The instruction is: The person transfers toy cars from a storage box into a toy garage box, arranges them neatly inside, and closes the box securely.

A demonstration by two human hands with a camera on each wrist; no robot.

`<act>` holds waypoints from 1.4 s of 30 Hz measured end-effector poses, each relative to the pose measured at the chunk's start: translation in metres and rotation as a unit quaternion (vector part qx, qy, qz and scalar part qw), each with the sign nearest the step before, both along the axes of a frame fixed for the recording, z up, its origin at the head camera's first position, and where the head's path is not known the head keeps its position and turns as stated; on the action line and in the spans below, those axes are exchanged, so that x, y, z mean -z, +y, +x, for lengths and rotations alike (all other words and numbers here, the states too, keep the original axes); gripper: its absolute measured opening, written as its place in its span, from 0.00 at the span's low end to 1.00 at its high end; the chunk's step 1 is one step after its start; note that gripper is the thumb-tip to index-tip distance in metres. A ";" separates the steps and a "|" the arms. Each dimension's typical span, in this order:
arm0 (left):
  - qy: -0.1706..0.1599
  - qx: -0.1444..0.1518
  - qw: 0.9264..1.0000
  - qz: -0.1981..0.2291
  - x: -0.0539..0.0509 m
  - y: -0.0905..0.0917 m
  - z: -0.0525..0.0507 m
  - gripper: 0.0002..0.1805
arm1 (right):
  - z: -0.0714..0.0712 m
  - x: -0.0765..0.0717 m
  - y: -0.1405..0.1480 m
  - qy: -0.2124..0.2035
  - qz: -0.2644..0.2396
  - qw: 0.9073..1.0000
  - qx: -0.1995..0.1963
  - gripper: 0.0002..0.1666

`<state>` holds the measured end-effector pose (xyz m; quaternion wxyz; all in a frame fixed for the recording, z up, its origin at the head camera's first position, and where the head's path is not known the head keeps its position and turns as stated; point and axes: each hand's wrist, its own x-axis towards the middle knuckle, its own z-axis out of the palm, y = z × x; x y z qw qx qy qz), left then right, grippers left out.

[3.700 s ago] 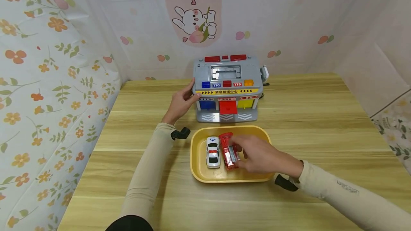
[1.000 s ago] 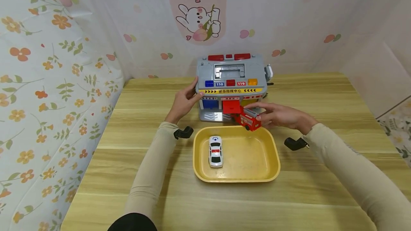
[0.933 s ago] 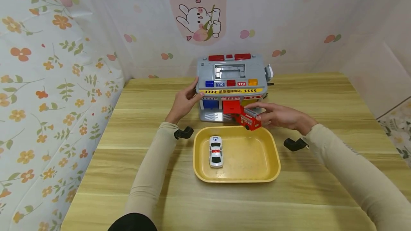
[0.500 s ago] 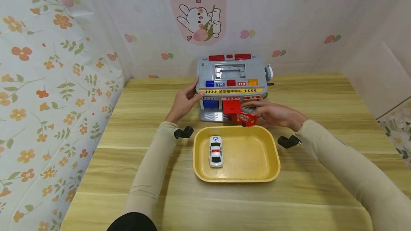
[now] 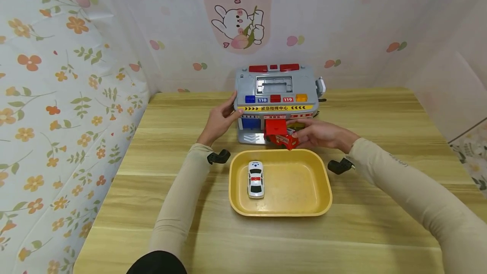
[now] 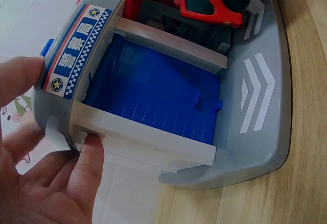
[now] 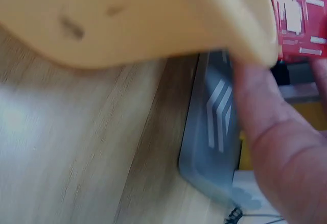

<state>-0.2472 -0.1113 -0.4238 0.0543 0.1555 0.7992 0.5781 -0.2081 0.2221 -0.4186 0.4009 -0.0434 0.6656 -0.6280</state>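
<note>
left hand (image 5: pixel 217 123) gripping grey toy station (image 5: pixel 274 108) (arm (image 5: pixel 176 204) outstretched), right hand (image 5: pixel 322 133) pinching red truck (image 5: pixel 283 140)

Red truck (image 5: pixel 284 140), white-chevroned grey station (image 5: pixel 279 101), yellow tray (image 5: pixel 291 185)

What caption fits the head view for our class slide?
Left hand grips a toy emergency command center; right hand holds toy fire truck at its raised red door.
</note>
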 end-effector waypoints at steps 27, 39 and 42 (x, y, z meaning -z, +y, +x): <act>0.004 -0.007 1.000 -0.030 -0.002 0.001 0.000 0.37 | 0.004 0.026 -0.019 0.186 0.071 0.979 0.042 0.42; 0.008 -0.010 1.000 -0.025 0.002 0.001 -0.001 0.36 | 0.008 0.034 -0.028 0.282 0.119 0.951 0.035 0.22; 0.007 -0.011 1.000 -0.021 0.001 0.001 -0.001 0.36 | 0.001 0.033 -0.031 0.265 0.129 0.955 0.012 0.09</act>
